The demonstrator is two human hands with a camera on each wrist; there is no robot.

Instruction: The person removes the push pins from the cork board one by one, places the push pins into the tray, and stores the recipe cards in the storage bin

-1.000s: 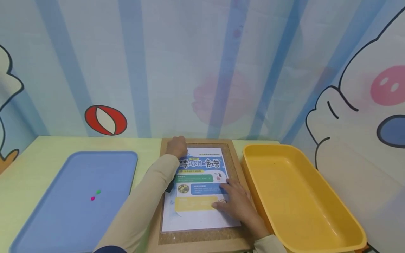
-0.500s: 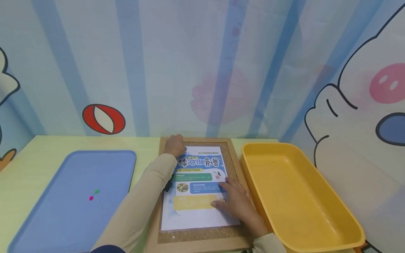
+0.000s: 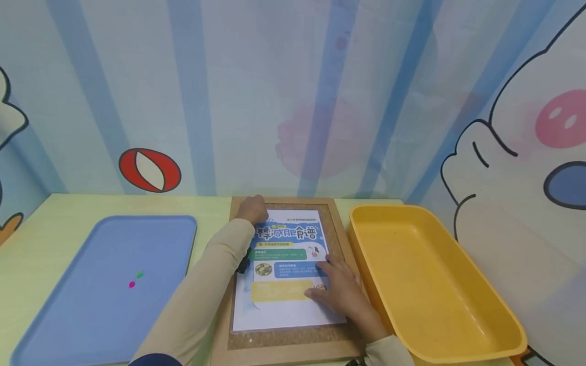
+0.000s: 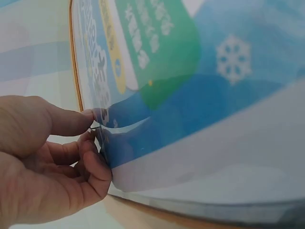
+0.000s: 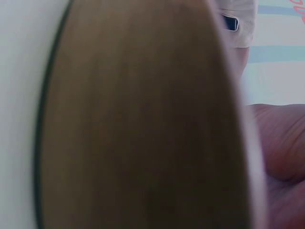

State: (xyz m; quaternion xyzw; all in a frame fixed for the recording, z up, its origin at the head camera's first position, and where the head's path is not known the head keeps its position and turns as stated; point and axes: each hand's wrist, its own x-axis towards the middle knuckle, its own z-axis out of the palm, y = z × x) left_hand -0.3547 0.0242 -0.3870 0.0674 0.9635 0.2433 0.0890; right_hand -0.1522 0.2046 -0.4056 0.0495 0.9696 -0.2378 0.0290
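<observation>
A laminated sheet (image 3: 284, 314) with blue, green and yellow print lies on a wood-framed cork board (image 3: 286, 338). At its far left corner my left hand (image 3: 252, 209) is bent in. The left wrist view shows the left thumb (image 4: 71, 121) and curled fingers pinching a small pin-like thing (image 4: 96, 128) there, mostly hidden; its exact kind I cannot tell. My right hand (image 3: 342, 287) rests with spread fingers on the sheet's right side. The right wrist view is filled by the blurred wooden frame (image 5: 143, 119), with part of a hand along the right edge.
A blue tray (image 3: 105, 315) stands left of the board, with one pink dot-like piece (image 3: 132, 284) and one green piece (image 3: 140, 275) on it. A deep yellow tray (image 3: 412, 259) stands close on the right. Behind the table hangs a printed curtain (image 3: 256, 101).
</observation>
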